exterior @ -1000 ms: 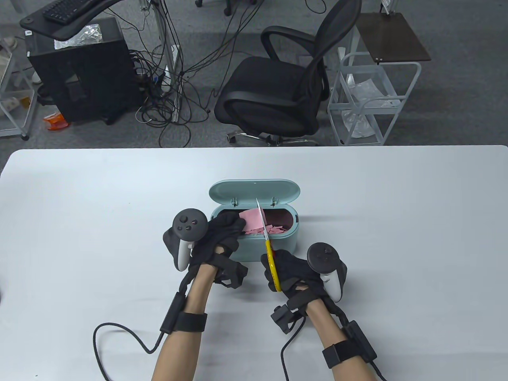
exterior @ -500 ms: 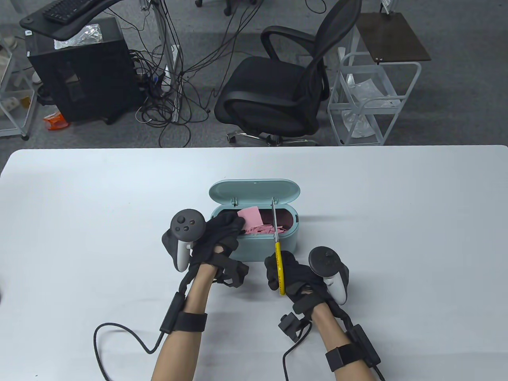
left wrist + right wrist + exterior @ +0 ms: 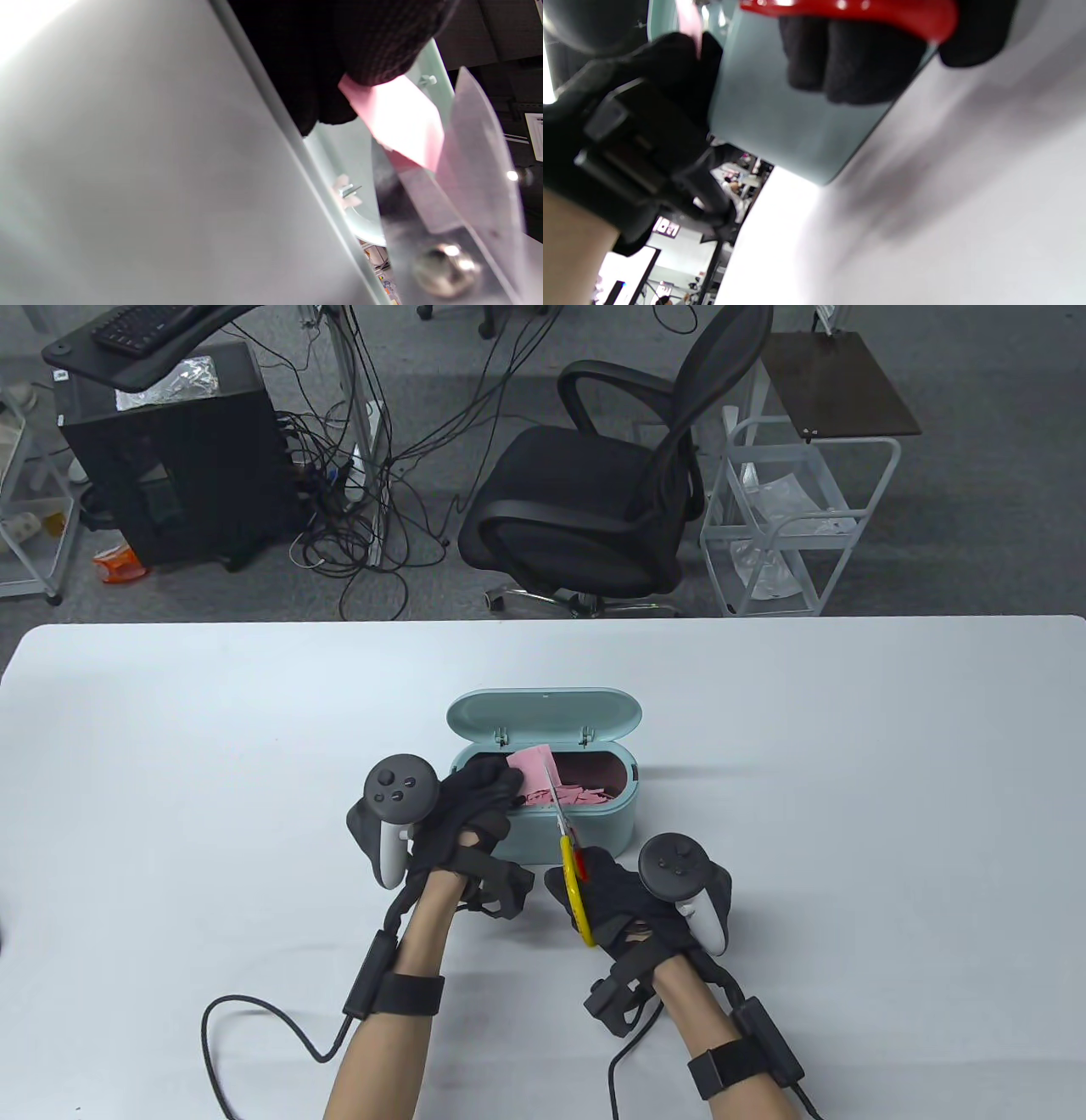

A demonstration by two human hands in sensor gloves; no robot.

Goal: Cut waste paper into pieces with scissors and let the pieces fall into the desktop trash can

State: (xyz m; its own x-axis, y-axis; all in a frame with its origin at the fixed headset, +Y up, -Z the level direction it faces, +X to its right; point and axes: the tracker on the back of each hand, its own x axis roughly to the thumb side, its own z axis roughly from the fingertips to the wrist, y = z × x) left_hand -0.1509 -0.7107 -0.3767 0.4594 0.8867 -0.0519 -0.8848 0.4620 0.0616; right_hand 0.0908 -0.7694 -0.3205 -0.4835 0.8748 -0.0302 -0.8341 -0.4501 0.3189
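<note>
Over the trash can (image 3: 594,830), scissors (image 3: 560,814) straddle the pink paper's (image 3: 533,768) edge.

— From the table view I can't see how the left hand (image 3: 475,806) pinches the pink paper (image 3: 530,763); its fingertips hide the near edge. And you?

— The left wrist view cuts the scissors (image 3: 449,237) off at the bottom and right edges. The blades are a smeared blur and the handles are out of frame.

— The right wrist view gives me only a red handle loop (image 3: 848,12), clipped by the top edge. The right hand (image 3: 857,59) covers the rest.

— The scraps in the trash can (image 3: 594,836)?

— They're too small for me to count.
</note>
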